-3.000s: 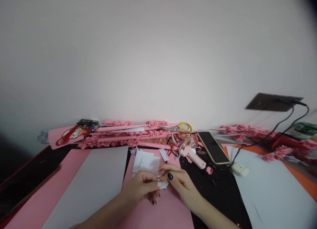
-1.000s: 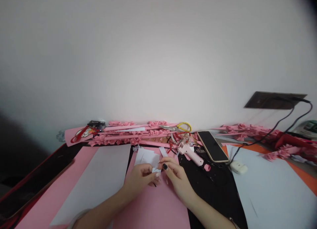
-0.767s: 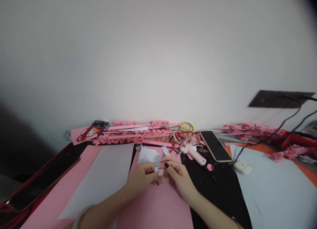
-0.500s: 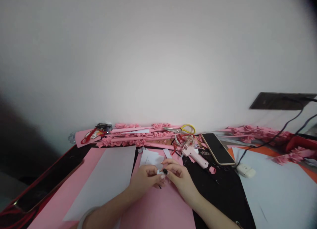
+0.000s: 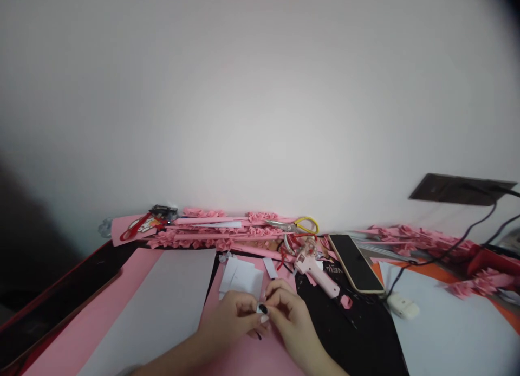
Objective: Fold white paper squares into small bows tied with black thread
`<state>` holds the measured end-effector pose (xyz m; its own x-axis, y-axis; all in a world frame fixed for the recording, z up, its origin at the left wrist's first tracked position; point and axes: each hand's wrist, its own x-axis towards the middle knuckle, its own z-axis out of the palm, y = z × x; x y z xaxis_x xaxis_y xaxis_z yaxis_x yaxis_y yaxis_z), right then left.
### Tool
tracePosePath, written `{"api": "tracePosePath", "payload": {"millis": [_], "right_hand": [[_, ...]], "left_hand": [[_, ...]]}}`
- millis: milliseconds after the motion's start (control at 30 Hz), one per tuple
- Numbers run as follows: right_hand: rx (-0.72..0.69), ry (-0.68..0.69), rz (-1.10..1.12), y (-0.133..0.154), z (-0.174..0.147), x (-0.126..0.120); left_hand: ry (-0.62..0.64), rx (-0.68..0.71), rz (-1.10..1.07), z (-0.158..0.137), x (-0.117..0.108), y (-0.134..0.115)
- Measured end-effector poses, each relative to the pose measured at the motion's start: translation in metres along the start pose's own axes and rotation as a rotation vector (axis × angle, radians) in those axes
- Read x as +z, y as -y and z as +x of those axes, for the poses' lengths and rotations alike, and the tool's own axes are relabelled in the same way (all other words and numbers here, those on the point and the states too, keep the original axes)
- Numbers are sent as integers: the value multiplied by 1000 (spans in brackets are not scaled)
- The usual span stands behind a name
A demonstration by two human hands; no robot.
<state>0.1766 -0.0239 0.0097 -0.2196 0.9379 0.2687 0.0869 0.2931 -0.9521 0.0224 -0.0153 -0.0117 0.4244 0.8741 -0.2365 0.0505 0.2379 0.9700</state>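
Note:
My left hand [image 5: 229,321] and my right hand [image 5: 293,322] meet above a pink sheet [image 5: 244,354], their fingertips almost touching. Between thumbs and fingers they pinch a small piece of white paper [image 5: 259,309], mostly covered by the fingers. A dark nail shows on the right thumb. Just beyond the hands lie white paper pieces [image 5: 246,278] in a loose pile and a narrow white strip [image 5: 270,268]. To the right of them rests a pink glue gun [image 5: 319,276].
Pink paper flower stems [image 5: 227,236] and yellow-handled scissors [image 5: 306,225] lie along the wall. At right are a phone [image 5: 356,263], a white earbud case [image 5: 403,305], cables and a large white sheet [image 5: 459,332]. Another white sheet [image 5: 154,305] covers pink paper at left.
The whole scene sits lower in the picture, as the head view has tilted up slightly. Both hands keep their pinch on the white paper, with the fingers shifted a little.

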Motion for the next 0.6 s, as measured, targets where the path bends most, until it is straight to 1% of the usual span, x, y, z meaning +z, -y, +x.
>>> {"api": "tracePosePath", "payload": {"millis": [133,300,433,600], "right_hand": [[-49,1,-26,2,0,1],[-88,51,-52,3,0,-4],[-76,84,-32,1,-1,-8],[-58,115,-72,1,-1,-10]], "left_hand": [[12,16,-51,0,-1,2],[4,-47,-67,-1,-2,-6],[-33,-96,-93,-1,-3,-12],[22,-105,-167,1,-7,-11]]}}
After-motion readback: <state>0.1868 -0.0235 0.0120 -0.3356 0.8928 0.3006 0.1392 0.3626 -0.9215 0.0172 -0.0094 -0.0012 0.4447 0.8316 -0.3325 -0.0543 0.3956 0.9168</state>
